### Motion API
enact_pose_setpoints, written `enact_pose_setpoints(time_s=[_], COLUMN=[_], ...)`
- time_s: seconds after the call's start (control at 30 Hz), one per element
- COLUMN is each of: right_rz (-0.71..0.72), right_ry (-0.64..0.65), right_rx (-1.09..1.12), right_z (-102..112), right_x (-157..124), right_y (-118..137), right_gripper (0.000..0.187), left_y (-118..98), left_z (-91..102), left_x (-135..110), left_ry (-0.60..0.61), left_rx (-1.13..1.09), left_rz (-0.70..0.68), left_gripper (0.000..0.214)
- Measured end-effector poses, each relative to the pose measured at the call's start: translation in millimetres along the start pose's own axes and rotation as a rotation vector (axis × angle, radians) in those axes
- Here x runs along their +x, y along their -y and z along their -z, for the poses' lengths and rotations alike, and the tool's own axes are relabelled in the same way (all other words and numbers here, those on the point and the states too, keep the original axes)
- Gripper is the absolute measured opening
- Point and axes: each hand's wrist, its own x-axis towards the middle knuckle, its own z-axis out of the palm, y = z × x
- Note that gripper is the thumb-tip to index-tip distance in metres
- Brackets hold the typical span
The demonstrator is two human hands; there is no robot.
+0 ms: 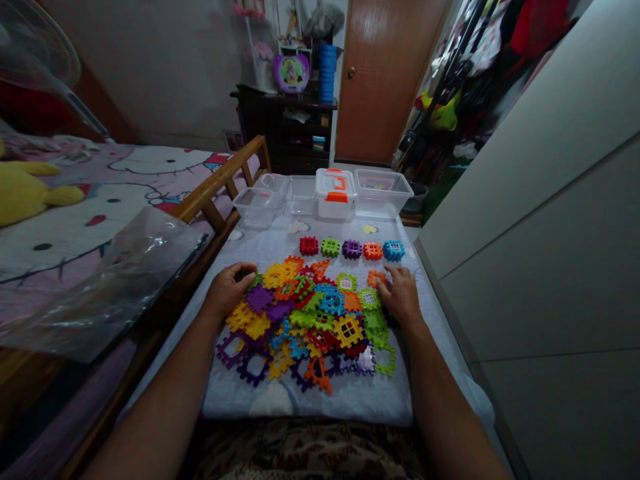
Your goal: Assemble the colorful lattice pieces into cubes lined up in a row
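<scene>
A loose pile of interlocking plastic building tiles [310,313] in several colours lies on the cloth-covered table before me. My left hand [231,288] rests at the pile's left edge, fingers loosely curved and apart from the thumb, beside a green tile [257,281]. At the right edge, my right hand [401,293] has its fingers spread, touching or close to an orange window tile [376,278]. Behind the pile stands a row of small tile bundles: red [309,245], green [331,247], purple [352,249], orange [373,251] and blue [394,250].
Clear plastic bins [383,193] and a lidded box with orange clips [335,193] line the table's far end. A wooden bed rail [220,190] and a clear plastic bag [125,287] are at left. A pale cabinet [540,267] borders the right side.
</scene>
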Motion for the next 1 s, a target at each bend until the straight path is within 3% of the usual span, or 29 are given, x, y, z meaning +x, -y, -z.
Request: enact_pose_setpoints(time_s=[0.07, 0.2, 0.27, 0.37, 0.57, 0.77, 0.9, 1.0], right_rz=[0.106, 0.403, 0.463, 0.470, 0.431, 0.415, 0.380, 0.273], right_ry=[0.066, 0.429, 0.532, 0.580, 0.571, 0.481, 0.389, 0.240], right_rx=[0.050, 0.263, 0.289, 0.262, 0.232, 0.273, 0.359, 0.416], right_z=[5, 12, 14, 15, 15, 12, 5, 2], right_x=[-2, -6, -7, -7, -7, -9, -10, -8], right_y=[5, 19, 24, 28, 32, 39, 34, 27], right_gripper=[0.038, 0.035, 0.039, 0.046, 0.037, 0.026, 0.021, 0.018], left_y=[0, 2, 3, 4, 2, 0, 1, 1], left_z=[0.1, -0.3, -0.7, -0.8, 0.2, -0.6, -0.9, -0.2], left_x=[0, 0, 1, 1, 1, 1, 0, 0], left_ry=[0.003, 0.011, 0.012, 0.011, 0.006, 0.002, 0.009, 0.007], left_rx=[0.000, 0.025, 0.036, 0.039, 0.039, 0.032, 0.037, 0.041], left_rz=[-0.001, -0.003, -0.007, -0.010, -0.010, -0.008, -0.003, -0.007], left_gripper=[0.041, 0.042, 0.043, 0.043, 0.042, 0.041, 0.042, 0.042])
